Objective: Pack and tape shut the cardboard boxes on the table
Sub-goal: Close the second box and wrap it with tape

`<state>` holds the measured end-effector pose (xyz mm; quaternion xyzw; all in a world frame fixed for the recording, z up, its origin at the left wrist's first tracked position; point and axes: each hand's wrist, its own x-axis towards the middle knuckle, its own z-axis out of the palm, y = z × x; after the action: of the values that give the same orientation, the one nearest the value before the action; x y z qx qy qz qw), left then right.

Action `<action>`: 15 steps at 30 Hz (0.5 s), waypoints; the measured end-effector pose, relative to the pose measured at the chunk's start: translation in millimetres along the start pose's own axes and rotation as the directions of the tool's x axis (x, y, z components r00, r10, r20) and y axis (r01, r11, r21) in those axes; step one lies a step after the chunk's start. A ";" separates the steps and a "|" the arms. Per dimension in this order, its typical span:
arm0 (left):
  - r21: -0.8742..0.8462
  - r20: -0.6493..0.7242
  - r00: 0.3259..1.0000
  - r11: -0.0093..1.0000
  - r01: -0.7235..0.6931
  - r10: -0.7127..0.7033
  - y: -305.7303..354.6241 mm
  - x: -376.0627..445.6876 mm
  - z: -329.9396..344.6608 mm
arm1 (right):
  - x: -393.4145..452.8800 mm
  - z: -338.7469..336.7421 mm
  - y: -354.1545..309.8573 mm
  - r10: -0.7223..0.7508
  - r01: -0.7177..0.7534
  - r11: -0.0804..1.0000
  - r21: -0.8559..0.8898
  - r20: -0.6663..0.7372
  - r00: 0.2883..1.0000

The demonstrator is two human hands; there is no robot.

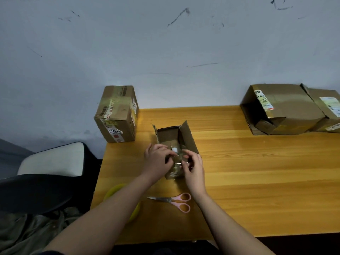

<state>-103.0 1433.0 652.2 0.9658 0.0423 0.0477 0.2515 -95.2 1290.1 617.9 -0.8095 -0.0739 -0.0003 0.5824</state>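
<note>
On the wooden tabletop [257, 172] a small open box [174, 138] stands with its flaps up. The left hand [156, 161] and right hand [194, 168] meet over its near side, fingers curled on clear tape; a white item [174, 149] shows inside. Pink scissors [176, 201] lie nearer, beside a yellow tape roll [114, 192]. A taped box [117, 115] stands far left, two boxes [287, 109] far right.

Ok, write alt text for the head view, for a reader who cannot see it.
Both hands, left hand and right hand, work at the top of a small open cardboard box on a wooden table. Pink scissors lie nearer the person; a taped box stands far left, and more boxes sit far right.
</note>
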 end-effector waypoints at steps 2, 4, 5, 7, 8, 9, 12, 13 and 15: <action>-0.015 -0.017 1.000 1.000 0.005 -0.005 1.3 -0.8 0.2 | 0.3 0.7 1.0 0.001 -0.001 1.000 -0.011 -0.001 1.000; -0.016 -0.023 1.000 1.000 0.006 -0.006 1.9 -1.7 0.4 | 0.3 1.7 1.8 0.001 -0.001 1.000 -0.017 -0.001 1.000; -0.013 -0.023 1.000 1.000 0.003 -0.003 1.8 -2.1 0.8 | 0.3 2.0 1.9 -0.001 0.001 1.000 -0.019 -0.003 1.000; 0.008 -0.023 1.000 1.000 0.003 -0.002 1.9 -2.5 1.4 | 0.1 2.6 2.3 -0.006 0.005 1.000 -0.022 -0.005 1.000; 0.021 -0.025 1.000 1.000 0.009 -0.009 2.2 -2.1 1.8 | -0.1 2.9 2.5 -0.009 0.009 1.000 -0.023 -0.004 1.000; 0.032 -0.029 0.999 0.999 0.020 -0.019 2.5 -1.8 2.2 | -0.4 3.4 2.7 -0.012 0.012 1.000 -0.025 -0.003 1.000; 0.046 -0.043 0.998 0.998 0.043 -0.041 3.8 -0.5 3.3 | -1.6 5.2 3.4 -0.010 0.010 0.999 -0.038 -0.002 1.000; 0.046 -0.047 0.998 0.998 0.044 -0.041 4.1 -0.2 3.5 | -2.1 5.8 3.4 -0.011 0.011 0.999 -0.048 -0.002 1.000; 0.050 -0.057 0.998 0.998 0.042 -0.039 3.8 0.0 3.0 | -3.2 6.7 3.4 -0.010 0.010 0.997 -0.071 -0.002 1.000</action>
<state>-102.5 1428.3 651.5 0.9691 0.0700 0.0685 0.2265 -98.6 1295.0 612.3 -0.8292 -0.0772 -0.0069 0.5536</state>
